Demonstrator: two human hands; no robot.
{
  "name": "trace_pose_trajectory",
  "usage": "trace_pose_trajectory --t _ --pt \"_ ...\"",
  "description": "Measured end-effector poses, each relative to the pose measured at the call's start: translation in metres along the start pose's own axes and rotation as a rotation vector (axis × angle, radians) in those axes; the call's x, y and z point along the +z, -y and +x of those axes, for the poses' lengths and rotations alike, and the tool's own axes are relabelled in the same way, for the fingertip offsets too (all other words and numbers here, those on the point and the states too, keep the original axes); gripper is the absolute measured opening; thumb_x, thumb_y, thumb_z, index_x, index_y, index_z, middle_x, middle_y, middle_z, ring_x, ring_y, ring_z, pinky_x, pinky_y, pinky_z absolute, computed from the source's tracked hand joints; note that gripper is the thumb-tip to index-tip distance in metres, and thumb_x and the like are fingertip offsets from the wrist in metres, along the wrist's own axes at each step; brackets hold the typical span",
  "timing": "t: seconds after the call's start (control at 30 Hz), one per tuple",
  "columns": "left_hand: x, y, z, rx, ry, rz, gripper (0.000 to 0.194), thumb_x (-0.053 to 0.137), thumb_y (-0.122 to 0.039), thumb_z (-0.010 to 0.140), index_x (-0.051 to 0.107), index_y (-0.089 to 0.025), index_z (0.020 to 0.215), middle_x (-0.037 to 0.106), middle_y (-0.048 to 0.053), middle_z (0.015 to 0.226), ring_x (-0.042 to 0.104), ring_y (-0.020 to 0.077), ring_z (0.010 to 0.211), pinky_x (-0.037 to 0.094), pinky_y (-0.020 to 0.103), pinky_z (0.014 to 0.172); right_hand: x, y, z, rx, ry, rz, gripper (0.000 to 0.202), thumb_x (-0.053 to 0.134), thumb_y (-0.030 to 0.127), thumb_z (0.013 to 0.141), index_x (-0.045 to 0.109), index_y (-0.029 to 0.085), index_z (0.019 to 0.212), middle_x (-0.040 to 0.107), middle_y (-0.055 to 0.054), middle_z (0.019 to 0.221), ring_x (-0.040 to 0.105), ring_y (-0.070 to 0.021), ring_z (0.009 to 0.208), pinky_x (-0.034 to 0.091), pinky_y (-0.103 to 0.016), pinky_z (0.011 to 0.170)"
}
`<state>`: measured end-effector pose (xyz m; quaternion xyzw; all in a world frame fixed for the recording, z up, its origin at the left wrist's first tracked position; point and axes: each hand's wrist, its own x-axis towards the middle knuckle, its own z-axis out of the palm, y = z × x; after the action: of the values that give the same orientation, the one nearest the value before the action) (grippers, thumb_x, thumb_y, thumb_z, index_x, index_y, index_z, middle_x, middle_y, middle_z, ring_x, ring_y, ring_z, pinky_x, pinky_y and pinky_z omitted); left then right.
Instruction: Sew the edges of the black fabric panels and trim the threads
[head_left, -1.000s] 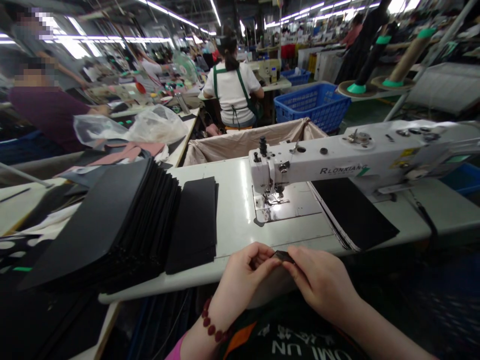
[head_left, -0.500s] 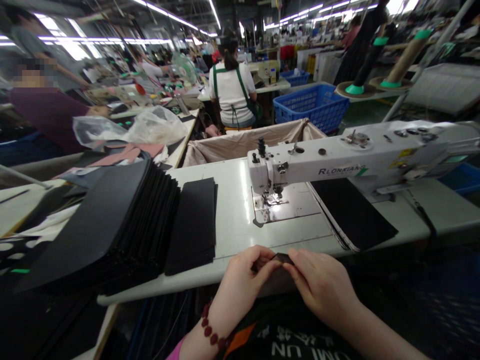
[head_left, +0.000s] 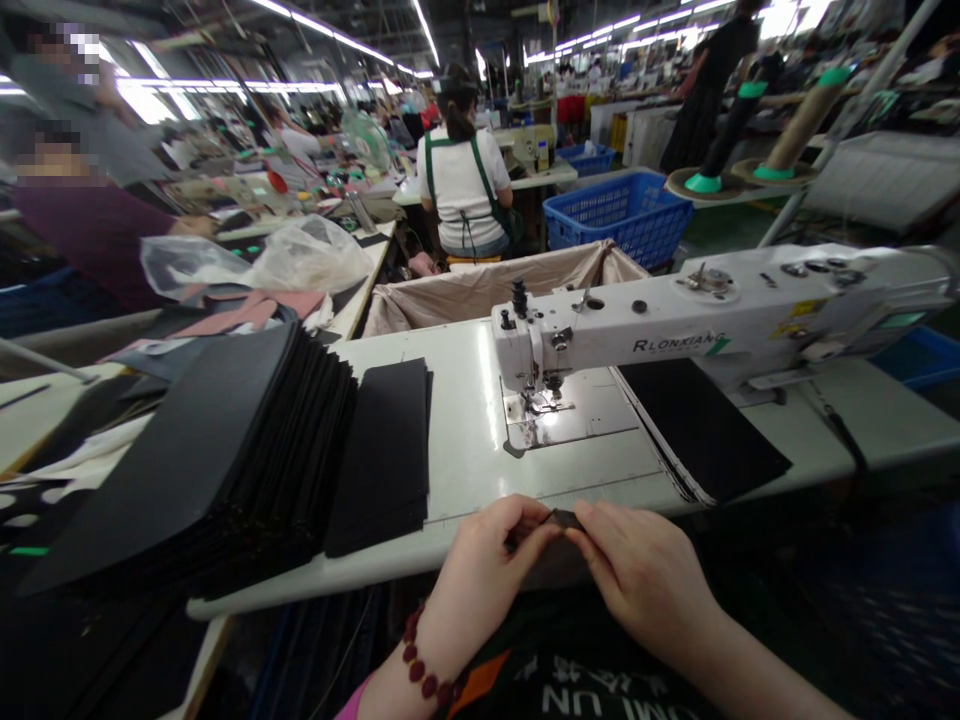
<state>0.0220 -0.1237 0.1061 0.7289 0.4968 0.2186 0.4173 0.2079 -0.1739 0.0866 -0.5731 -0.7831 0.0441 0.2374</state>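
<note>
A small dark piece, of a kind I cannot make out, is pinched between both hands at the front edge of the sewing table. My left hand closes thumb and fingers on its left end. On its right end, my right hand is closed the same way. Beyond them stands a white sewing machine, its needle area bare of material. Black panels lie in a low stack to the left, beside a tall stack of larger dark panels. More black panels rest under the machine arm.
Behind the table is a cloth-lined bin, with a blue basket farther back. Thread cones stand at the upper right. A co-worker in a white top sits ahead, and others work at the left. Clear plastic bags lie on the left-hand table.
The view has shifted very slightly. Both hands keep their pinch on the small dark piece, almost unmoved. At the far left, a standing person has shifted a little.
</note>
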Motion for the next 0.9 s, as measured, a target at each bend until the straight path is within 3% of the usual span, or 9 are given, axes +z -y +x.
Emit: trace_pose_trajectory --t 0.27,0.43,0.53,0.67,0.8,0.87,0.9 --pt "0.001 0.001 0.001 -0.008 0.017 0.003 0.011 0.061 -0.031 0.087 0.067 -0.022 0.088 0.071 0.0 0.085 0.065 0.0174 0.078 0.048 0.026 0.072 -0.003 -0.001 0.0 0.053 -0.01 0.042 0.017 0.041 0.028 0.098 0.057 0.021 0.096 0.061 -0.001 0.075 0.055 -0.0185 0.065 0.03 -0.031 0.061" --pt "-0.001 0.001 0.001 -0.042 0.014 -0.067 0.015 0.062 -0.035 0.086 0.066 -0.021 0.088 0.071 0.001 0.082 0.064 0.0172 0.074 0.048 0.026 0.069 -0.003 -0.017 -0.002 0.261 -0.038 0.31 0.021 0.041 0.035 0.098 0.053 0.021 0.108 0.062 0.0 0.073 0.058 -0.0172 0.063 0.036 -0.028 0.058" --pt "-0.006 0.001 0.001 -0.077 0.026 -0.116 0.017 0.063 -0.037 0.085 0.066 -0.02 0.087 0.068 0.0 0.076 0.061 0.0159 0.068 0.046 0.024 0.063 0.002 -0.026 -0.002 0.333 0.091 0.49 0.024 0.05 0.041 0.094 0.053 0.022 0.108 0.061 0.002 0.073 0.057 -0.0166 0.062 0.038 -0.026 0.056" --pt "-0.017 0.0 0.001 -0.054 0.06 -0.16 0.019 0.064 -0.036 0.084 0.066 -0.019 0.093 0.067 0.0 0.08 0.06 0.0151 0.072 0.045 0.022 0.065 0.011 -0.025 0.0 0.334 0.28 0.64 0.025 0.055 0.042 0.091 0.056 0.021 0.078 0.054 0.004 0.064 0.052 -0.0146 0.06 0.038 -0.024 0.054" --pt "-0.051 -0.006 -0.003 0.01 0.266 -0.052 0.018 0.058 -0.033 0.087 0.069 -0.019 0.087 0.068 -0.001 0.078 0.06 0.0155 0.071 0.045 0.021 0.064 0.011 -0.014 0.003 0.358 0.29 0.763 0.033 0.048 0.046 0.094 0.055 0.02 0.075 0.056 0.002 0.068 0.055 -0.016 0.067 0.044 -0.025 0.06" --pt "-0.089 -0.012 -0.013 -0.012 0.216 0.045 0.024 0.055 -0.034 0.089 0.068 -0.018 0.077 0.066 -0.003 0.07 0.057 0.0138 0.063 0.043 0.019 0.056 0.008 -0.012 0.004 0.363 0.257 0.807 0.03 0.047 0.048 0.094 0.061 0.022 0.091 0.064 -0.001 0.082 0.061 -0.0189 0.079 0.049 -0.027 0.07" --pt "-0.113 -0.015 -0.021 -0.033 0.115 0.089 0.026 0.055 -0.036 0.089 0.068 -0.018 0.074 0.064 -0.003 0.068 0.056 0.0127 0.061 0.041 0.018 0.053 0.006 -0.013 0.004 0.367 0.227 0.819 0.03 0.046 0.048 0.094 0.062 0.023 0.103 0.066 -0.003 0.093 0.062 -0.0205 0.089 0.051 -0.029 0.078"
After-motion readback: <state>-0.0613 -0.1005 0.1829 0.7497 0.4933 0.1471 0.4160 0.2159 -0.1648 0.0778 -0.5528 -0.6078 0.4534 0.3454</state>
